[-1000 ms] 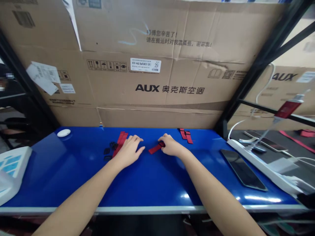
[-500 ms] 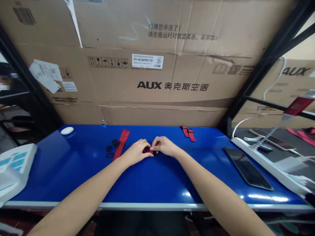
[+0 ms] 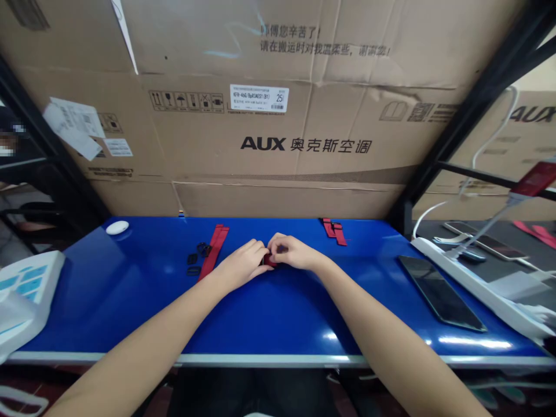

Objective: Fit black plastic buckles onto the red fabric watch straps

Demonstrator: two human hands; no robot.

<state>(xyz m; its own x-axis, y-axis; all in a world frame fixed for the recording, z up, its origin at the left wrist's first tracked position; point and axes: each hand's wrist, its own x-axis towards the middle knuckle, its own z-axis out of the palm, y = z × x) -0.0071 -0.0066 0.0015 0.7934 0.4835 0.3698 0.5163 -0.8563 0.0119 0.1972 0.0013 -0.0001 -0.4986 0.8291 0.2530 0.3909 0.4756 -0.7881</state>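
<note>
One red strap (image 3: 270,262); left hand (image 3: 245,263) and right hand (image 3: 295,253) both pinching it with fingers (image 3: 258,249); best kept flat, untwisted, grips close together.

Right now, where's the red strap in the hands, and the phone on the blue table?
Red strap (image 3: 270,262), head view: its uncovered part.
Black smartphone (image 3: 440,292), head view: middle of its screen.
</note>
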